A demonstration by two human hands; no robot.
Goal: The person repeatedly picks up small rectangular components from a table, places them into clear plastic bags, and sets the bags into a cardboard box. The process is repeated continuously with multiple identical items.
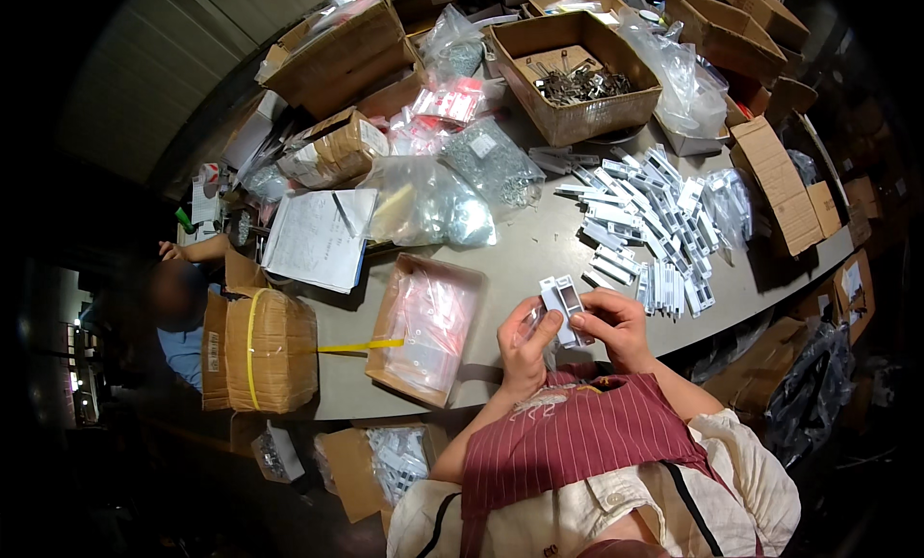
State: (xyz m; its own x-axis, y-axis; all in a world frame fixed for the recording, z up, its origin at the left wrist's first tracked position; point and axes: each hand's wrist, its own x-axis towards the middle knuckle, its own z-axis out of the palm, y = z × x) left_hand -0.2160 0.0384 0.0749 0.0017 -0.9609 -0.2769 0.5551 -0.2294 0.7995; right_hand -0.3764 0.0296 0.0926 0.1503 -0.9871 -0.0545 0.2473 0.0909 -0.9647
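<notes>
Close to my body at the table's front edge, both hands hold light grey plastic housings [562,296] with rectangular recesses; they look like two pieces side by side. My left hand [523,359] grips them from the left, its thumb across the front. A bit of clear plastic film [528,324] shows by its fingers. My right hand [621,328] is closed on the right side, thumb and fingers near the lower part. Ahead and to the right lies a loose pile of similar grey housings [654,207]. A short row of them [662,289] stands neatly together nearer to me.
Left of my hands is a shallow cardboard box [474,313] with clear bags inside. A strapped carton [274,351], papers with a pen [318,240] and bags of small parts [496,164] lie beyond. A carton of metal pieces [568,125] stands at the back. Another person [181,317] is far left.
</notes>
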